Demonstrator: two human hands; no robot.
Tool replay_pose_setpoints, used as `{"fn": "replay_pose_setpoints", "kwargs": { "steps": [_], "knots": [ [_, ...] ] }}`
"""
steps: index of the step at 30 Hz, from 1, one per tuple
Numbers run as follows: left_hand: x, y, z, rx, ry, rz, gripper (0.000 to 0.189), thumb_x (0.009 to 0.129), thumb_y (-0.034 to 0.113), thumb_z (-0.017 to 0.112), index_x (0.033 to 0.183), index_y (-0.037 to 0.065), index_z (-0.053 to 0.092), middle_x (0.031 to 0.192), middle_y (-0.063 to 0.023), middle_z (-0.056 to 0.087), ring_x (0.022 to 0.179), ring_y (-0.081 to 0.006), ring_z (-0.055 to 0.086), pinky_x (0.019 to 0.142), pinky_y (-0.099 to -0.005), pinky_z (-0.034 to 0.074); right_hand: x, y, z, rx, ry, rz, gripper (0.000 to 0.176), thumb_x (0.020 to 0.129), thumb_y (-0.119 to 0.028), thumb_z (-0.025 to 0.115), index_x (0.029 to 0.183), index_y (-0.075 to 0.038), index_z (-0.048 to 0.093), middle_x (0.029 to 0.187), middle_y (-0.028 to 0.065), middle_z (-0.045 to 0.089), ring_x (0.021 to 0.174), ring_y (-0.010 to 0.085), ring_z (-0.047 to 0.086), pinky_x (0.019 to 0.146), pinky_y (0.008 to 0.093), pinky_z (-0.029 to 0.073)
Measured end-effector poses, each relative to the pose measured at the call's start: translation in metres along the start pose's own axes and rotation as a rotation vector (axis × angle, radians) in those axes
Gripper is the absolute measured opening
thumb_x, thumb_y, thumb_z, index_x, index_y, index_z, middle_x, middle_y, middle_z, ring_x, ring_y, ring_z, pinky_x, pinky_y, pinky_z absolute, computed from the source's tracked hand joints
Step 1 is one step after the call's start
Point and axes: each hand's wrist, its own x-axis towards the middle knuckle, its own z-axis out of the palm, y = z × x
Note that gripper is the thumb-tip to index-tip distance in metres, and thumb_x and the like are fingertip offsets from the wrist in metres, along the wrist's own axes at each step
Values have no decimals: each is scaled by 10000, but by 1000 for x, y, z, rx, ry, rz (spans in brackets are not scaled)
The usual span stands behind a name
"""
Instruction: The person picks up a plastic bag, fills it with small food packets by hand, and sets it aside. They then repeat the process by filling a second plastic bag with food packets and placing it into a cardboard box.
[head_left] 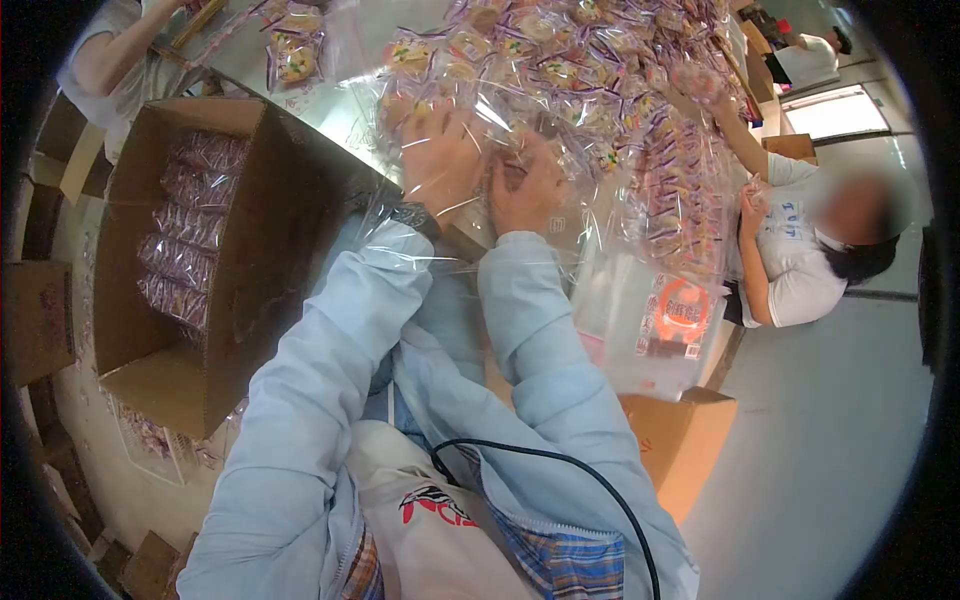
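Note:
A large clear plastic bag (pixel 567 222) spreads over and around both of my hands, its film shining with reflections. Under the film, my left hand (pixel 440 165) shows stretched fingers near the wrapped snacks (pixel 412 52) on the table; a dark band circles that wrist. Close beside it, my right hand (pixel 528 188) has its fingers curled, and glare hides what they hold. To the right lie rows of packed snacks (pixel 672 190) in clear film. Nearer me is a stack of flat printed bags (pixel 640 320) with orange-red marks.
An open carton (pixel 250 190) with several snack packs (pixel 190 230) stands at my left. Another cardboard box (pixel 680 440) is below the table's right edge. A co-worker (pixel 800 240) reaches in from the right; another person's arm (pixel 130 45) is at upper left. A black cable (pixel 570 458) crosses my lap.

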Motion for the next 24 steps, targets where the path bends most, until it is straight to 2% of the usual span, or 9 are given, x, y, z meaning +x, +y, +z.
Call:
{"fn": "replay_pose_setpoints", "kwargs": {
  "steps": [3,6,9,12,15,18,21,24],
  "knots": [
    [7,10,-15,73,-143,-113,496,879,339,728,1345,184,660,1382,-83,623,1309,-297,555,1044,-544,372,-2,5,5,-44,-17,45,583,850,-223,774,1392,-141,576,1378,68,620,1322,286,547,1097,521,346],
    [5,9,-7,-12,-154,-127,487,906,307,690,1376,189,642,1406,-95,607,1333,-305,538,1089,-560,341,2,10,5,-115,-91,-183,618,859,-200,762,1422,-55,551,1412,169,610,1351,360,540,1162,494,355],
    [-1,1,7,-103,30,184,474,927,247,648,1398,192,623,1428,-98,590,1365,-317,510,1143,-576,294,0,8,2,-81,-74,-179,603,859,-124,732,1427,-39,547,1415,180,607,1343,378,543,1143,500,393],
    [1,-1,3,-149,-2,257,468,941,196,613,1409,190,609,1431,-92,588,1387,-317,492,1173,-601,255,1,1,0,76,-77,-117,582,857,-48,700,1419,-40,551,1445,188,586,1350,375,541,1126,490,416],
    [8,6,-2,-175,-43,137,429,892,227,663,1319,188,640,1360,-42,611,1351,-277,525,1123,-626,339,-3,15,10,154,-36,-152,637,814,-31,677,1434,-75,537,1442,170,578,1341,361,538,1083,505,395],
    [12,8,-6,-152,-60,106,452,853,271,706,1296,192,659,1339,-43,621,1319,-295,538,1126,-620,322,3,2,3,208,-15,-175,641,814,-10,672,1435,-62,521,1435,228,555,1333,418,517,1095,529,388],
    [12,7,3,-158,-9,101,443,842,312,727,1269,203,679,1284,-44,647,1281,-308,554,1129,-616,309,0,6,9,45,118,-219,608,852,-80,744,1421,-31,534,1377,240,561,1285,437,528,1114,499,422],
    [10,9,3,-180,2,99,403,877,315,709,1267,218,687,1207,-40,681,1260,-316,561,1134,-616,307,5,6,2,28,111,-13,583,871,-108,746,1409,-21,538,1397,257,533,1294,438,516,1119,495,414]
  ]
}}
